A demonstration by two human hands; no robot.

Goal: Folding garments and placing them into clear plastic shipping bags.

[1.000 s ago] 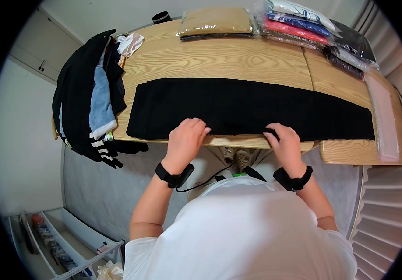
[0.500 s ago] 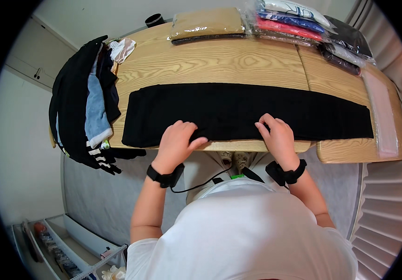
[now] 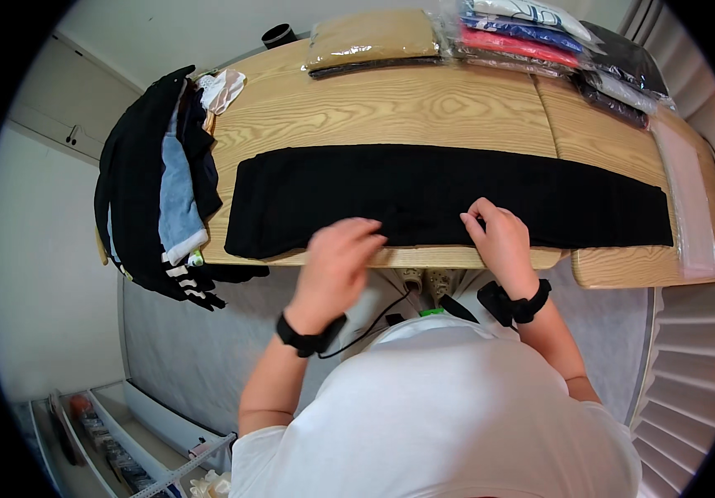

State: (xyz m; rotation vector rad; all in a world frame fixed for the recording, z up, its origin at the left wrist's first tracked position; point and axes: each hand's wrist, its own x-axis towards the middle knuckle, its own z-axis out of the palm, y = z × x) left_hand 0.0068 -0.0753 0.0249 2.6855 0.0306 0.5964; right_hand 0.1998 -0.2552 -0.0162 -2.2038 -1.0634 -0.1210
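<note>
Trousers, black and folded long and narrow, lie along the near edge of the wooden table, stretching from near the clothes heap on the left to just beside a clear plastic sleeve on the right. The left hand is at their front edge, blurred, fingers loosely spread; whether it touches them I can't tell. The right hand has thumb and fingertips drawn close over them; I can't tell if they're pinched. Plastic-bagged garments sit stacked at the far side.
</note>
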